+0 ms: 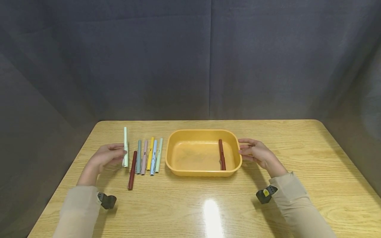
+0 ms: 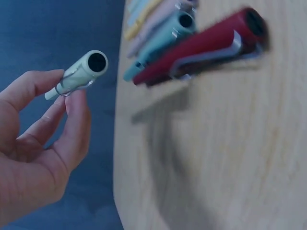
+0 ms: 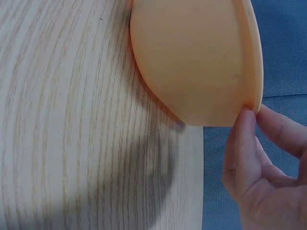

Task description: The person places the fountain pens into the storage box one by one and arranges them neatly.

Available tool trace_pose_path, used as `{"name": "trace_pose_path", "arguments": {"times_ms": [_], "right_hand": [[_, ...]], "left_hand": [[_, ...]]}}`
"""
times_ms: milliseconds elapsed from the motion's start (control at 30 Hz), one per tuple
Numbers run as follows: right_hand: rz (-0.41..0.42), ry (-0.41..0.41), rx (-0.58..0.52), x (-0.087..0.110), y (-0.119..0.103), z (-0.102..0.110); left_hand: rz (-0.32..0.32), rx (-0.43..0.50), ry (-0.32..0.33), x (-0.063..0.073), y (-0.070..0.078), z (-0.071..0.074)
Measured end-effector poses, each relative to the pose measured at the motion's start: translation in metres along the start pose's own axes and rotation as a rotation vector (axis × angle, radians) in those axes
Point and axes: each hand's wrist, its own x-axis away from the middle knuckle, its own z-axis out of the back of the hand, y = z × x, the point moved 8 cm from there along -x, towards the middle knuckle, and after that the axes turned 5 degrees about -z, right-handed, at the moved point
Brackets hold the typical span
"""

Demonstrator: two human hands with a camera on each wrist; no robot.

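Note:
My left hand (image 1: 105, 157) pinches a pale mint pen (image 1: 125, 145) between thumb and fingertips, holding it raised over the table's left side. In the left wrist view, the dark round end of that pen (image 2: 97, 62) faces the camera. Just right of the hand lies a dark red pen (image 1: 132, 171), in front of a row of several pens. At the right end of a yellow plastic tub (image 1: 190, 173), my right hand (image 1: 259, 153) pinches the rim, as the right wrist view shows with the thumb and fingers (image 3: 247, 139) at its edge. Another dark red pen (image 1: 222, 154) lies inside the tub.
The row left of the tub holds a grey-green pen (image 1: 139, 157), a mauve pen (image 1: 144, 157), a yellow pen (image 1: 150, 153), a light blue pen (image 1: 153, 158) and a light green pen (image 1: 159, 155). Dark curtain (image 1: 178, 66) hangs behind the wooden table (image 1: 166, 211).

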Motion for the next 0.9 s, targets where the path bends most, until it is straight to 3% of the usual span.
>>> {"name": "trace_pose_path", "arguments": {"times_ms": [367, 900], "right_hand": [[-0.001, 0.003, 0.015, -0.001, 0.000, 0.001], [-0.008, -0.001, 0.001, -0.001, -0.001, 0.001]], "left_hand": [[-0.072, 0.124, -0.051, -0.007, 0.043, -0.029], [-0.091, 0.209, -0.133, -0.021, 0.076, -0.082]]}}
